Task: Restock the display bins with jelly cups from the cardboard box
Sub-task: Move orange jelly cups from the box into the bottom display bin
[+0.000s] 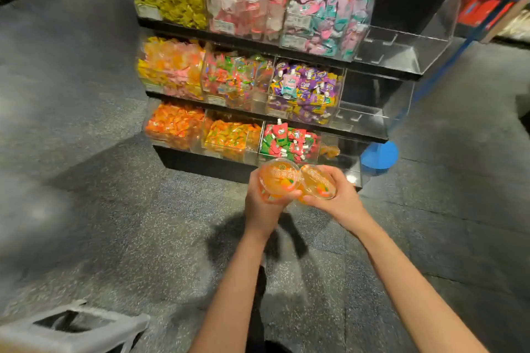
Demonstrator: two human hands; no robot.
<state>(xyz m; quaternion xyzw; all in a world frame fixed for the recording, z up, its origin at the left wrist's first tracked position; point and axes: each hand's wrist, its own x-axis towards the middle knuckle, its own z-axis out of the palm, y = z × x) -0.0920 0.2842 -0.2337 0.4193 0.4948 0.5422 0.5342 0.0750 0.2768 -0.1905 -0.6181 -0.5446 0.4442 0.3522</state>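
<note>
A round clear-plastic orange jelly cup (278, 178) is grasped in the left grip (265, 200); a second orange jelly cup (319, 183), touching it at 3 o'clock, is grasped in the right grip (338, 198), below the clear acrylic display bins (338, 152).

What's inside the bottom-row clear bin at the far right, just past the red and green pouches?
Bottom-right clear acrylic bin: one orange jelly cup shows inside. The cups held in the left hand and right hand cover its front corner.

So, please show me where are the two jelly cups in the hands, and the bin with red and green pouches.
left jelly cup (278, 178): head view, its lid.
right jelly cup (319, 182): head view, its lid.
red and green pouch bin (289, 143): head view, its front wall.
</note>
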